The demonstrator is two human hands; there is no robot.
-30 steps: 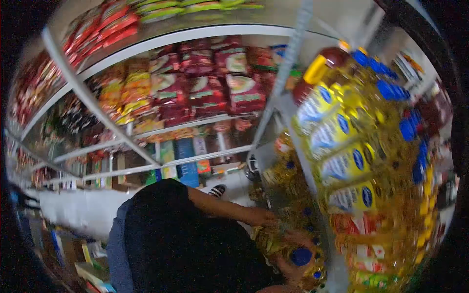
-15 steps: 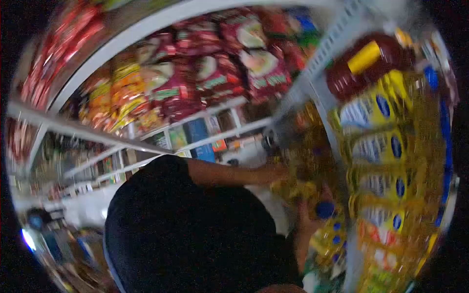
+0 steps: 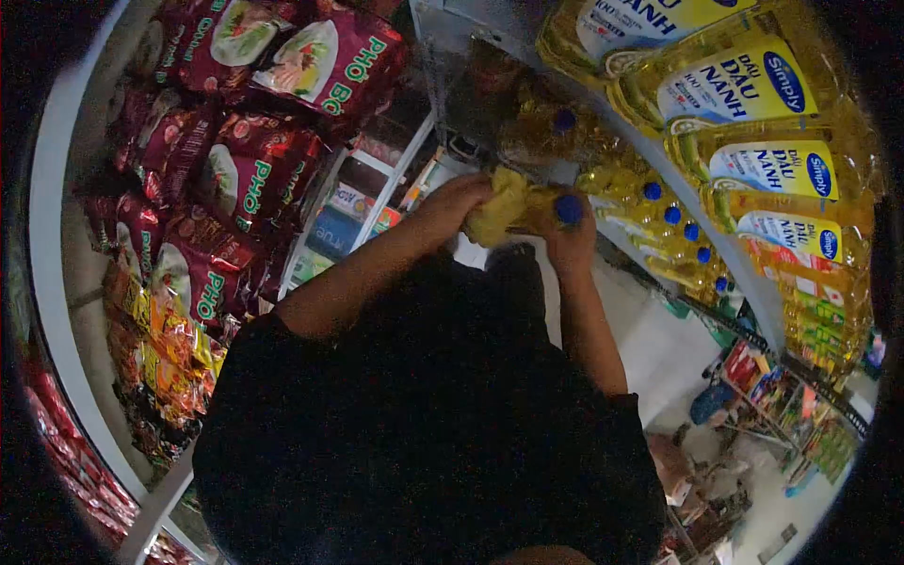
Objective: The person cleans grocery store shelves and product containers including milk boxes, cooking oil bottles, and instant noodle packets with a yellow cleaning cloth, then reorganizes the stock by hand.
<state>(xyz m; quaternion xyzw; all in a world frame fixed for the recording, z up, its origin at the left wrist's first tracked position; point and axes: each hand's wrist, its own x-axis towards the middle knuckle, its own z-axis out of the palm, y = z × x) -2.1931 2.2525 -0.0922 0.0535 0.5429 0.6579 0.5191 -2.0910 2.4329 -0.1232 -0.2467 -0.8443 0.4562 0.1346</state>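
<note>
My left hand (image 3: 463,205) is closed on a crumpled yellow cloth (image 3: 499,212), which lies against the side of an oil bottle (image 3: 539,209). My right hand (image 3: 573,243) grips that same bottle close to its blue cap (image 3: 568,209). The bottle is tilted, its cap end towards my right hand. The cloth and the dim light hide much of its body. Both hands are out in front of my dark shirt (image 3: 433,405), beside the lower shelf of oil bottles.
Yellow oil bottles (image 3: 739,89) fill the upper shelf on the right. Blue-capped bottles (image 3: 650,226) line the lower level, behind the grey shelf edge (image 3: 702,202). Maroon noodle packets (image 3: 254,179) crowd the left shelf. Farther off at lower right are more shelves (image 3: 753,386).
The view has swung round and become sharper. Both hands now appear higher in the view, with the yellow cloth and the blue-capped bottle close together between them.
</note>
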